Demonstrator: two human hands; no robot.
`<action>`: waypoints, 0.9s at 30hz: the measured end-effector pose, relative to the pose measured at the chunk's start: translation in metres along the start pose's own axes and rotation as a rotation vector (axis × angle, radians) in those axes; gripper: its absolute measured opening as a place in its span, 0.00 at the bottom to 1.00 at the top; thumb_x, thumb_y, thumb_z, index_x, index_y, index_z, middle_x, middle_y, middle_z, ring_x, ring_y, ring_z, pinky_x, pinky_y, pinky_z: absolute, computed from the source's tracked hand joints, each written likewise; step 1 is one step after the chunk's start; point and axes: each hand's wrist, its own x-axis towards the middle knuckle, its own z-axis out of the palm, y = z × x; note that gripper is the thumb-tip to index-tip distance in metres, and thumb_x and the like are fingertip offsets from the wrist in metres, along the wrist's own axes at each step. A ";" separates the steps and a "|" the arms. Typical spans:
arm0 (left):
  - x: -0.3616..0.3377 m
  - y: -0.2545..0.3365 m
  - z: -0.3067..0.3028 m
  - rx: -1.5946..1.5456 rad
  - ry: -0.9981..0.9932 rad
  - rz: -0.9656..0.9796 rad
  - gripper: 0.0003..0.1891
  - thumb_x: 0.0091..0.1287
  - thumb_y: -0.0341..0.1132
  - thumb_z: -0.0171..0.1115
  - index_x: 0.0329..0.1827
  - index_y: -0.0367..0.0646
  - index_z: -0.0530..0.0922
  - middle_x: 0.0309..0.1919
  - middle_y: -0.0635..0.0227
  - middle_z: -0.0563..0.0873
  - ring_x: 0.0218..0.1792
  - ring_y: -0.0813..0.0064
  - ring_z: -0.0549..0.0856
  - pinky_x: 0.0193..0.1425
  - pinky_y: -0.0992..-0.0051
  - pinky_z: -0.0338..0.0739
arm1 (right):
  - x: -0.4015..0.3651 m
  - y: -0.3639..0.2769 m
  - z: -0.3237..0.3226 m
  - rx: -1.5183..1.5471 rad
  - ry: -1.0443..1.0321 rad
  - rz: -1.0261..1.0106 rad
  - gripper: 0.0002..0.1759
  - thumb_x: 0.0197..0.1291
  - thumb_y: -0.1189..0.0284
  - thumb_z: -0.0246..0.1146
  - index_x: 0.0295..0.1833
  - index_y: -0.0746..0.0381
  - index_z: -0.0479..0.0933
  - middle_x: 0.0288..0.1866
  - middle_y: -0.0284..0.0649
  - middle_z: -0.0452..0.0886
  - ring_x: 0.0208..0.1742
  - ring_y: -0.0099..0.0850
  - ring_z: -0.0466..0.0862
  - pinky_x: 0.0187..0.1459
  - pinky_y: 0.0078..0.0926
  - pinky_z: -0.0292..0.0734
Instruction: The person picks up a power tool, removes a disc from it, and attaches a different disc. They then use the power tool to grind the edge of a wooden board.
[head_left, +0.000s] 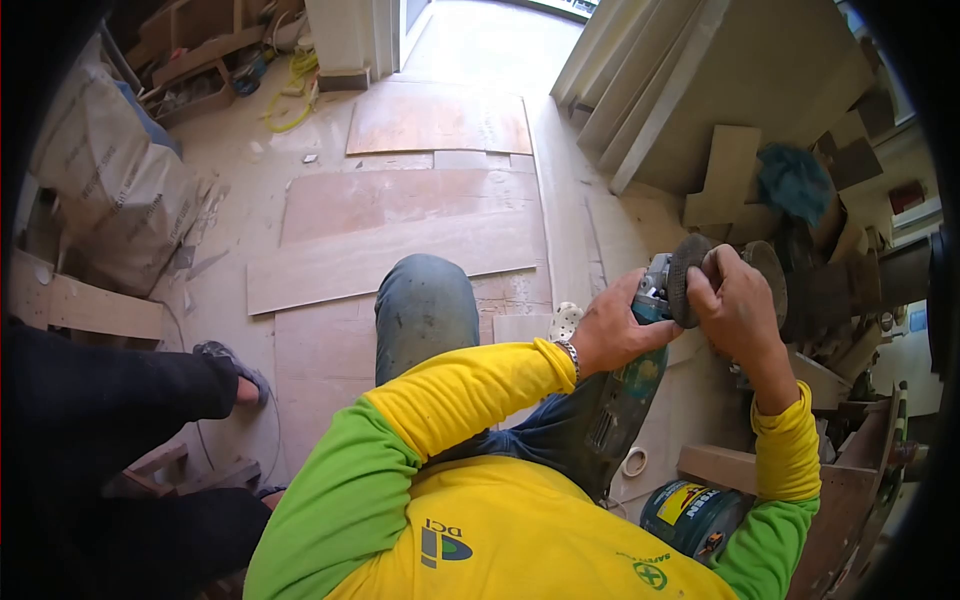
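Observation:
A green angle grinder (pixel 632 385) hangs in front of my right thigh, its metal head uppermost. My left hand (pixel 615 325) is wrapped round the grinder just below the head, a bracelet at its wrist. On the head sits a dark, rough round disc (pixel 684 282), seen nearly edge-on. My right hand (pixel 738 300) grips that disc by its edge with curled fingers. Behind the right hand another round grey disc (pixel 768 278) shows; what it rests on is hidden.
Dusty boards (pixel 400 215) lie on the floor ahead. Panels (pixel 690 90) lean at upper right. A tape roll (pixel 635 461) and a green can (pixel 690 515) stand low right. Another person's legs (pixel 130 390) and a large sack (pixel 115 185) are at left.

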 end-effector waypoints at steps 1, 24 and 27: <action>0.001 0.000 0.000 0.009 -0.001 0.020 0.34 0.58 0.51 0.75 0.62 0.39 0.77 0.51 0.53 0.85 0.53 0.57 0.85 0.63 0.63 0.78 | 0.001 -0.002 -0.005 -0.003 0.006 0.003 0.16 0.59 0.64 0.68 0.40 0.64 0.73 0.34 0.48 0.80 0.34 0.47 0.82 0.36 0.41 0.77; 0.001 -0.018 0.005 0.079 0.071 0.052 0.38 0.61 0.54 0.74 0.67 0.37 0.73 0.61 0.47 0.81 0.62 0.49 0.81 0.69 0.58 0.74 | 0.001 -0.010 0.031 0.258 0.213 -0.302 0.46 0.51 0.54 0.78 0.76 0.58 0.73 0.80 0.53 0.68 0.79 0.56 0.67 0.76 0.49 0.64; -0.001 -0.017 0.003 -0.003 0.013 0.003 0.39 0.61 0.54 0.74 0.67 0.37 0.73 0.59 0.48 0.81 0.61 0.49 0.81 0.69 0.58 0.74 | 0.004 0.010 0.021 0.125 0.073 -0.558 0.50 0.54 0.43 0.75 0.79 0.55 0.70 0.84 0.53 0.60 0.84 0.57 0.59 0.79 0.54 0.58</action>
